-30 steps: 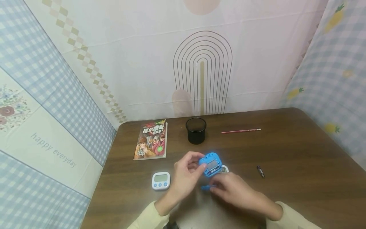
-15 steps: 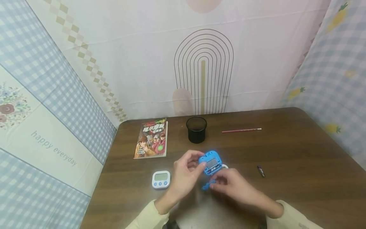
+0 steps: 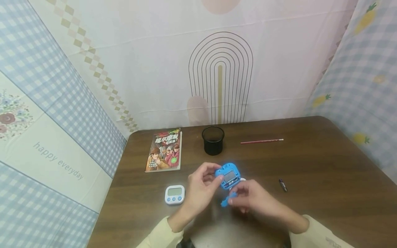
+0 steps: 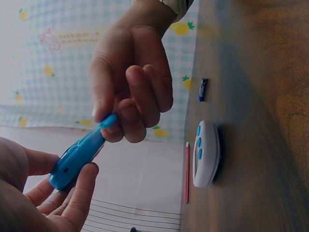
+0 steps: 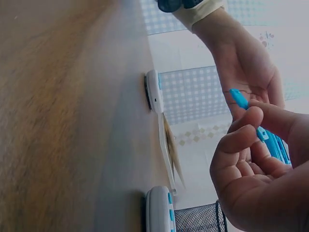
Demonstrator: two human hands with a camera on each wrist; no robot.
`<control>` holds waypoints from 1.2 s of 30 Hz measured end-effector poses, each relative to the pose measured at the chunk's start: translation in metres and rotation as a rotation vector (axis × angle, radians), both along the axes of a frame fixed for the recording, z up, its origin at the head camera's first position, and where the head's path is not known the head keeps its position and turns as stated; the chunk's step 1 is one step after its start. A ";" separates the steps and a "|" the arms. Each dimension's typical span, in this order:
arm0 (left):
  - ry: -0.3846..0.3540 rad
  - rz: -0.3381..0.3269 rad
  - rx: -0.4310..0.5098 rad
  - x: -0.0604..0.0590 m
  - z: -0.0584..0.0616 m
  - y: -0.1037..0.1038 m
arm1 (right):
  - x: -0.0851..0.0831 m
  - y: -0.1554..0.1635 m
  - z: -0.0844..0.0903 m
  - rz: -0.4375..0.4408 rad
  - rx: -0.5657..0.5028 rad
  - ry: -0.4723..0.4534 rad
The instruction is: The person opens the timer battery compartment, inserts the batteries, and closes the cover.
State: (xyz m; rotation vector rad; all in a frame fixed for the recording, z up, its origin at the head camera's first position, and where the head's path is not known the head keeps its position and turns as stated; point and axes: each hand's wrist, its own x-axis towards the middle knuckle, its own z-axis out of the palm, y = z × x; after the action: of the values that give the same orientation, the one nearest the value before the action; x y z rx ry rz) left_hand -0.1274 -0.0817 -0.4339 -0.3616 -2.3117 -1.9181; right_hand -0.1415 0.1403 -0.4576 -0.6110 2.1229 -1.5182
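Note:
My left hand [image 3: 200, 187] holds a blue-backed digital timer [image 3: 228, 171] by its left edge, thumb on the back. Its back faces up with the battery slot uncovered and a dark battery [image 3: 232, 183] lying inside. Just below it, my right hand [image 3: 255, 199] pinches a small blue battery cover [image 3: 228, 199] between thumb and fingers. Seen from the left wrist, the cover [image 4: 108, 120] overlaps the upper end of the timer [image 4: 77, 157]. A white timer [image 4: 206, 154] lies on the table, mostly hidden behind my right hand in the head view.
Another white timer [image 3: 174, 195] lies left of my hands, below a comic-style book [image 3: 164, 151]. A black mesh pen cup [image 3: 213, 143] stands at the back, with a red pencil [image 3: 262, 141] to its right. A loose small battery [image 3: 283, 185] lies on the right side of the table.
My right hand has lifted slightly and turned the cover from nearly level to a slant, closer under the timer. The left hand keeps its hold on the timer, almost still.

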 end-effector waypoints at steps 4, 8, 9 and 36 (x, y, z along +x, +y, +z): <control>0.006 0.007 0.004 0.000 0.001 0.000 | -0.001 0.001 0.002 -0.060 -0.014 -0.036; -0.005 0.005 0.005 0.000 0.003 -0.001 | -0.002 0.002 0.003 -0.100 -0.089 -0.079; -0.005 0.004 0.005 0.000 0.003 -0.002 | -0.002 0.002 0.004 -0.114 -0.113 -0.091; -0.034 0.001 -0.003 0.002 0.003 0.003 | -0.003 0.002 0.010 -0.284 -0.283 -0.191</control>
State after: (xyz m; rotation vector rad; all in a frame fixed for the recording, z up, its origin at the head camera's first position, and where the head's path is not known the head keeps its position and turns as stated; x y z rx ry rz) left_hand -0.1249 -0.0784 -0.4306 -0.3307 -2.3357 -1.9350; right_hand -0.1446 0.1422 -0.4476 -0.2472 1.9257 -1.9683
